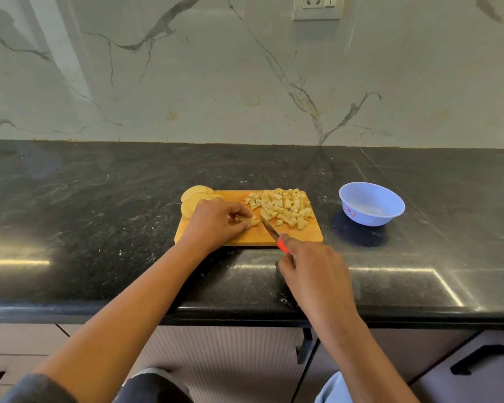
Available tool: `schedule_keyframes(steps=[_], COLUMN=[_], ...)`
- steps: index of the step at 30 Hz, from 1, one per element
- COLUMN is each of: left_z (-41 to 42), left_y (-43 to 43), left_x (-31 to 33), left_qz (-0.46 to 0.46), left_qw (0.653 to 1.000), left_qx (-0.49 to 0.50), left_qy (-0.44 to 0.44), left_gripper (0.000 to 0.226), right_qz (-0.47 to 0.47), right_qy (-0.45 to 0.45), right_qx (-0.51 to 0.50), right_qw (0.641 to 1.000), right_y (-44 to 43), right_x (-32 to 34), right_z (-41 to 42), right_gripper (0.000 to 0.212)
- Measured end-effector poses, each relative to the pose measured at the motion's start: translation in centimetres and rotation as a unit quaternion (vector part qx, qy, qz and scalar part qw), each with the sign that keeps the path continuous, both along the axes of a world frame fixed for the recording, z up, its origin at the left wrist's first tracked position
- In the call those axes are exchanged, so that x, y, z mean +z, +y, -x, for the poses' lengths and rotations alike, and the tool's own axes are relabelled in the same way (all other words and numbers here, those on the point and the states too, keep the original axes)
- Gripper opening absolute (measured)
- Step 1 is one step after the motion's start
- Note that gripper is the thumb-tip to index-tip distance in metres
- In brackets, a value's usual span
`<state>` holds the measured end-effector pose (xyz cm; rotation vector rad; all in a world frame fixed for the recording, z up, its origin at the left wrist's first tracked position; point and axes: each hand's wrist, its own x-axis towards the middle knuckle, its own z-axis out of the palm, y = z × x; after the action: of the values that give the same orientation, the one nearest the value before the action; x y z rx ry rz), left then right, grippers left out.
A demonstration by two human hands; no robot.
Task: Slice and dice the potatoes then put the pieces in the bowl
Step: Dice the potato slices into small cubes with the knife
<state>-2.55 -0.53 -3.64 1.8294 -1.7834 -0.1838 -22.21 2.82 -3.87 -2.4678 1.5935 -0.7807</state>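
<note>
1. Wooden cutting board (253,240) lies at frame centre on the black counter (99,216). My left hand (216,225) pinches a potato slice (249,220) against it to keep it from sliding.
2. My right hand (312,266) grips the red-handled knife (269,228), its blade just beside those fingertips for dicing.
3. Diced pieces (285,207) are heaped on the board's right, and uncut slices (194,196) wait at its upper left.
4. The blue bowl (370,218) stands apart at right, with no pieces visible inside.

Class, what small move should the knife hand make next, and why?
Probably bring the red-handled knife in the right hand down through the pale potato piece pinned by the left hand on the wooden cutting board; the blade is beside that undiced piece.
</note>
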Motion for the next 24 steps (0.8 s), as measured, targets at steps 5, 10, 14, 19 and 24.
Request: schedule_keyframes(steps=[5,10,14,19,24], left_z=[0.0,-0.5,-1.3,-1.8,-1.6], left_y=[0.1,0.2,1.2,1.2,0.4], left_x=[0.0,-0.4,-0.4,-0.4,-0.1], left_qz=[0.003,-0.024,-0.052,-0.059,-0.038], left_qw=[1.0,0.996,0.994,0.994,0.997], left_qx=[-0.005,-0.019,-0.016,-0.022,-0.016], left_qy=[0.017,0.08,0.09,0.09,0.06], left_gripper=[0.019,0.043,0.045,0.034,0.028], right_qz=[-0.009,-0.007,-0.004,0.013,0.023], right_qy=[0.004,-0.004,0.002,0.017,0.022], right_qx=[0.009,0.003,0.0,0.008,0.002], right_qw=[1.0,1.0,1.0,1.0,0.999], right_y=[-0.2,-0.4,-0.6,-0.6,-0.9], right_x=[-0.3,-0.5,-0.1,0.2,0.7], right_z=[-1.0,-1.0,-0.6,-0.7,-0.8], right_gripper=[0.044,0.044,0.044,0.043,0.042])
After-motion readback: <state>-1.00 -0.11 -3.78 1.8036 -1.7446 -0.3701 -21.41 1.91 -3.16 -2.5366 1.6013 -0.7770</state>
